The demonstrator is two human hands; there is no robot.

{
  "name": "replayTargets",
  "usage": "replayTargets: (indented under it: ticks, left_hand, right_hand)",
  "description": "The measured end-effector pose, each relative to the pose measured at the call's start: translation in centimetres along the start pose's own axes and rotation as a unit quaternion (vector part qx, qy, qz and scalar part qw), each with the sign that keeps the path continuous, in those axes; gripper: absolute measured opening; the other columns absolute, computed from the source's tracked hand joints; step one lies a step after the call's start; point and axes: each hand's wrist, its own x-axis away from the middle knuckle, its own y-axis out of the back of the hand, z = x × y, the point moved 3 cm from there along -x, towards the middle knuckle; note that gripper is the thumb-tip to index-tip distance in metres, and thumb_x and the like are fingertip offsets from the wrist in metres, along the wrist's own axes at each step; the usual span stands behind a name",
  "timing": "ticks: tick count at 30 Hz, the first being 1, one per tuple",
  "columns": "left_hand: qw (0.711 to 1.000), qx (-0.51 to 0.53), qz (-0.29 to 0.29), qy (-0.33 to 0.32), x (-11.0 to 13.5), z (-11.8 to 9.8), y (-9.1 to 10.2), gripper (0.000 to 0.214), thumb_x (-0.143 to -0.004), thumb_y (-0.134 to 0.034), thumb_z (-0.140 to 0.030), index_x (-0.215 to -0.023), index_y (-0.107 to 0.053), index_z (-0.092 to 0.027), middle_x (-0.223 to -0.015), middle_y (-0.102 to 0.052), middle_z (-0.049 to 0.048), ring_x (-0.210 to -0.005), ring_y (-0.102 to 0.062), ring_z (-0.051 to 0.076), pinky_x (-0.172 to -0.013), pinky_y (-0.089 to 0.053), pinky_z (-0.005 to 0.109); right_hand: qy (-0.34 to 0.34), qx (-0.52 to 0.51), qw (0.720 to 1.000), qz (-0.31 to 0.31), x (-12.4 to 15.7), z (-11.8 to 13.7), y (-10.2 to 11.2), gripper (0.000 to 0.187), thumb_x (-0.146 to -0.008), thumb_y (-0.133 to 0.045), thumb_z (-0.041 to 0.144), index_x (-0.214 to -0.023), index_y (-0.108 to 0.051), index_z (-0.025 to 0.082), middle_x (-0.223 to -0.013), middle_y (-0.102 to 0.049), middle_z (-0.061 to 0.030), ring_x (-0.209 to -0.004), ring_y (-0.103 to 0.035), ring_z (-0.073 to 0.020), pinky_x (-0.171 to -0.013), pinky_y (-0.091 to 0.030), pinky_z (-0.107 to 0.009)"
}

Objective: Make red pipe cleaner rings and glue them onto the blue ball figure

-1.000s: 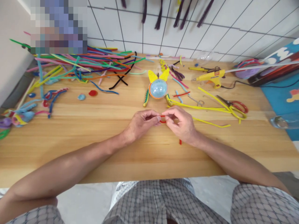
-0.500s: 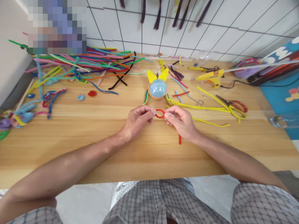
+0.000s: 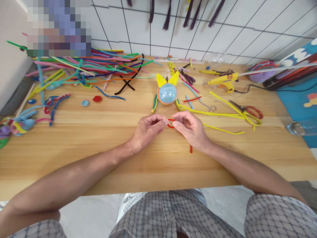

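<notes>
A small ring of red pipe cleaner (image 3: 170, 126) is pinched between my two hands. My left hand (image 3: 151, 128) grips its left side with thumb and forefinger, and my right hand (image 3: 189, 127) grips its right side the same way. Part of the ring is hidden behind the fingertips. Just beyond the hands sits a shiny blue ball figure (image 3: 167, 94) with yellow pointed ears (image 3: 174, 79) and an orange edge. Green-and-yellow pliers (image 3: 154, 103) lie partly behind it. A short red piece (image 3: 191, 149) lies below my right hand.
Many coloured pipe cleaners (image 3: 104, 67) are heaped at the back left. To the right lie yellow pipe cleaners (image 3: 223, 115), red-handled scissors (image 3: 252, 112) and a yellow glue gun (image 3: 224, 82) with a cord. Red (image 3: 97, 99) and blue (image 3: 85, 103) coils rest at left. A tiled wall (image 3: 138, 29) stands behind.
My hands have come slightly closer together around the red ring. The ring now looks narrower, with more of it covered by my fingers.
</notes>
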Motion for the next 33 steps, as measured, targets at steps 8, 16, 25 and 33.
replayTargets:
  ticks: [8,16,25,33]
  left_hand:
    - [0.999,0.028,0.037,0.007,-0.3,-0.2,-0.2,0.029,-0.087,-0.08,-0.045,-0.079,-0.076,-0.018,-0.075,-0.071,0.0024,-0.063,-0.057,0.012,-0.063,-0.048,0.027]
    - [0.999,0.045,-0.012,0.016,-0.6,0.6,0.1,0.026,-0.084,-0.084,-0.041,-0.079,-0.075,-0.018,-0.07,-0.07,0.0003,-0.057,-0.056,0.01,-0.058,-0.045,0.025]
    - [0.996,0.082,-0.011,0.038,-0.8,0.3,0.2,0.024,-0.076,-0.089,-0.036,-0.082,-0.074,-0.019,-0.065,-0.065,-0.0023,-0.055,-0.056,0.01,-0.055,-0.044,0.024]
    - [0.989,0.131,-0.015,0.066,-1.1,0.1,0.3,0.022,-0.07,-0.086,-0.026,-0.086,-0.074,-0.017,-0.069,-0.068,-0.0021,-0.054,-0.058,0.009,-0.053,-0.045,0.023]
  right_hand:
    - [0.016,0.041,0.999,-0.024,-0.1,0.6,0.2,0.016,-0.096,-0.074,0.036,-0.088,-0.069,0.023,-0.07,-0.064,0.0034,-0.059,-0.051,-0.0114,-0.055,-0.044,-0.027]
    - [0.008,0.038,0.999,-0.034,-0.2,0.5,0.3,0.018,-0.095,-0.076,0.037,-0.086,-0.069,0.023,-0.073,-0.068,0.0023,-0.061,-0.054,-0.0123,-0.058,-0.047,-0.027]
    - [-0.002,0.033,0.999,-0.04,-0.3,0.0,0.6,0.017,-0.095,-0.076,0.037,-0.087,-0.071,0.023,-0.074,-0.068,0.0024,-0.064,-0.056,-0.013,-0.062,-0.048,-0.029]
    - [-0.003,0.024,0.999,-0.042,-0.4,-0.3,0.5,0.014,-0.093,-0.075,0.034,-0.087,-0.071,0.023,-0.074,-0.068,0.0027,-0.064,-0.056,-0.0127,-0.062,-0.047,-0.029]
